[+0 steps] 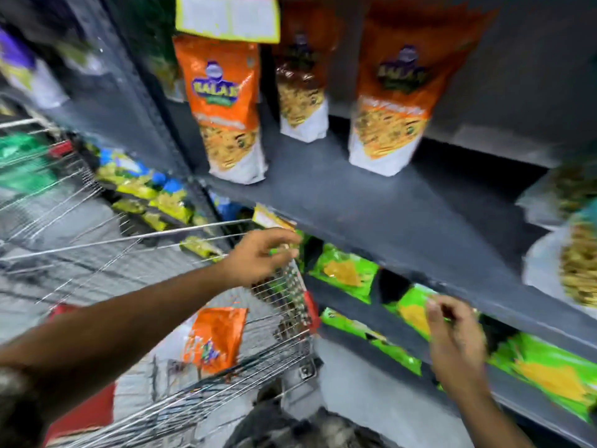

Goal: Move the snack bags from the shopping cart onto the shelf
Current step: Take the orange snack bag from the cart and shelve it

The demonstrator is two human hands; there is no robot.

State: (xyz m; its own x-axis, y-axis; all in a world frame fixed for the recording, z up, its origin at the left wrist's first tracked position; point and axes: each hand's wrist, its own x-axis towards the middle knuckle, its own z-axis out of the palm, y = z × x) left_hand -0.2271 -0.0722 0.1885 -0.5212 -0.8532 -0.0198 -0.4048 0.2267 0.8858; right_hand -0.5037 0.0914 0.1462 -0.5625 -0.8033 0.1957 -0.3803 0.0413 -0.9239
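An orange snack bag (214, 341) lies in the wire shopping cart (290, 321) at the lower middle. My left hand (261, 257) hovers over the cart's far rim, fingers apart, holding nothing. My right hand (455, 341) hangs empty and loosely open in front of the lower shelf of green bags. On the dark grey shelf (371, 215) above stand three orange snack bags: one at the left (226, 108), one further back (302, 88), one to the right (397, 92). The view is blurred.
Green snack bags (349, 273) fill the shelves below the grey one. Yellow and blue packets (145, 185) line a lower shelf at left. Pale bags of snacks (575, 260) stand at the shelf's right end. A yellow-edged price tag (227, 16) hangs above. A second cart (48, 176) sits at left.
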